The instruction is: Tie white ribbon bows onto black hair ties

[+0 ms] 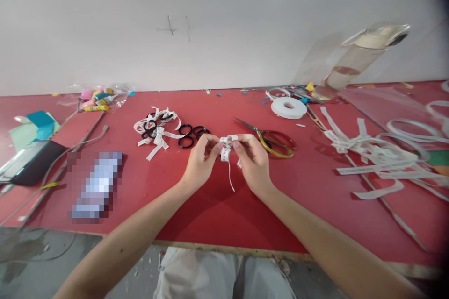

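Red work table (pixel 217 224) runs the full width of the view, with a plain white wall behind its far edge.

Right side: a loose heap of long white ribbon offcuts (pixel 372 156), tangled and spread over the red surface. Behind it a clear plastic bottle (pixel 354 58), part filled, leans towards the wall.

Centre, over the table: left hand (pixel 199 163) and right hand (pixel 253 161), close together, fingertips almost meeting. Both pinch the same white printed ribbon strip (pixel 227 145) between thumb and forefinger. The grip is tight, at the fingertips only.

The strip is narrow, flat and matt white, with small dark lettering along its length; the words are too small to read. Its upper part is folded into a short horizontal band that bridges the two hands. Below the band a doubled section drops down, and one thin tail hangs free towards the table — whether the tail touches the surface cannot be told.

Just beyond the right hand lie scissors with gold and dark red handles (pixel 270 139), blades pointing left. Farther back is a flat roll of white tape (pixel 288 108).

Left of the hands are a few black elastic rings (pixel 192 134), lying touching one another. Beside those is a small pile of white ribbon bows tied on black rings (pixel 156 131).
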